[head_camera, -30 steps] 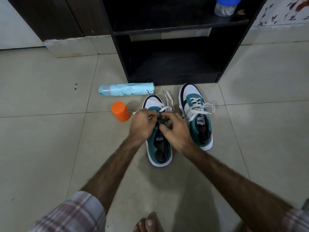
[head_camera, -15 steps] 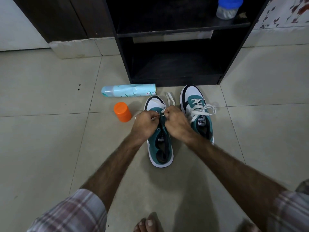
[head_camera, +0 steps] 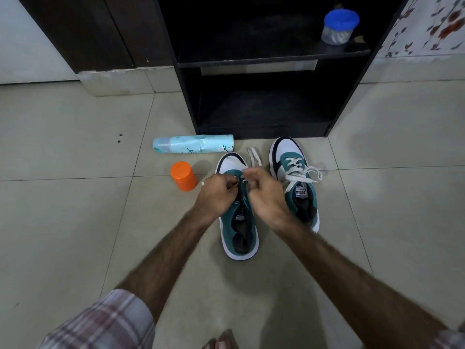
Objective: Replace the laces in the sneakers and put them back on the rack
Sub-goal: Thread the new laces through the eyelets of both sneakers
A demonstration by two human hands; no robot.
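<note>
Left hand [head_camera: 217, 191] and right hand [head_camera: 264, 191] pinch white lace [head_camera: 254, 157] over left sneaker [head_camera: 239, 222] on floor (right sneaker [head_camera: 294, 182] already laced). Risk: lace slipping back out of eyelet if pinch loosens.

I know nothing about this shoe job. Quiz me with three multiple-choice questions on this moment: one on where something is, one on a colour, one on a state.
1. Where does the spray can lie?
A. on the floor left of the sneakers
B. on the rack shelf
C. inside a sneaker

2. What colour is the jar's lid on the rack?
A. orange
B. blue
C. green

3. Which sneaker is already laced?
A. neither
B. left sneaker
C. right sneaker

Answers: 1 A, it lies on the tiles; 2 B, the lid is blue; 3 C, its lace is threaded, while both hands, left hand and right hand, hold the other's lace.
</note>
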